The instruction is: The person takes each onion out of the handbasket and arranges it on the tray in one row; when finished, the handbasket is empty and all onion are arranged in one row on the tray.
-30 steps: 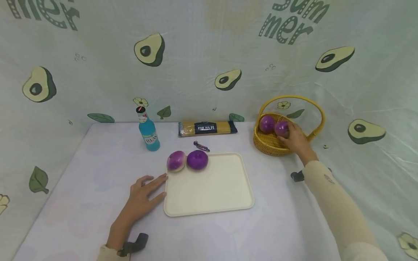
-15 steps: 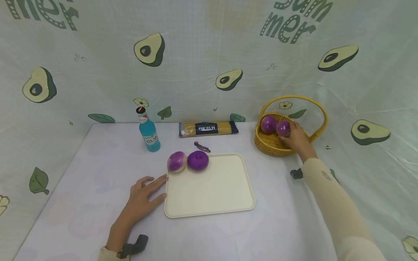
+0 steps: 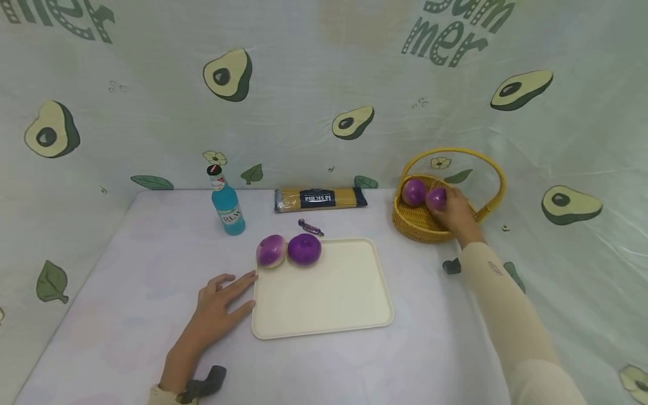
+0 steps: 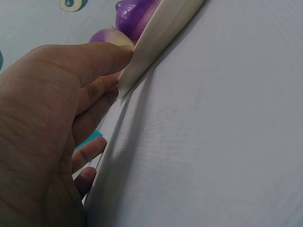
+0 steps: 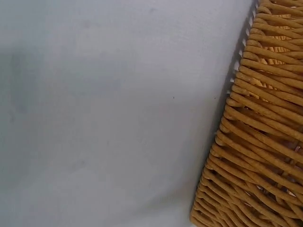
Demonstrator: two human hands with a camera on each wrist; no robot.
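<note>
My right hand [image 3: 448, 207] reaches into a yellow wicker basket [image 3: 418, 228] at the back right, its fingers curled round a purple onion [image 3: 435, 198]. A second purple onion [image 3: 414, 192] lies just left of it in the basket. My left hand [image 3: 237, 289] lies flat on the table, fingertips touching the left edge of a cream tray [image 3: 329, 298]. At the tray's far left corner sit a purple-and-white turnip [image 3: 271, 251] and a purple onion [image 3: 304, 249]. The left wrist view shows my fingers [image 4: 94, 66] against the tray rim [image 4: 161, 33]. Only the basket's wall [image 5: 255, 142] shows in the right wrist view.
A blue bottle [image 3: 226, 203] stands at the back left. A spaghetti packet [image 3: 320, 199] lies along the back wall. A purple wrapped sweet [image 3: 311, 227] lies behind the tray. Avocado-print cloth encloses the table on three sides.
Both hands stay where they were. Only the head view has shifted slightly.
</note>
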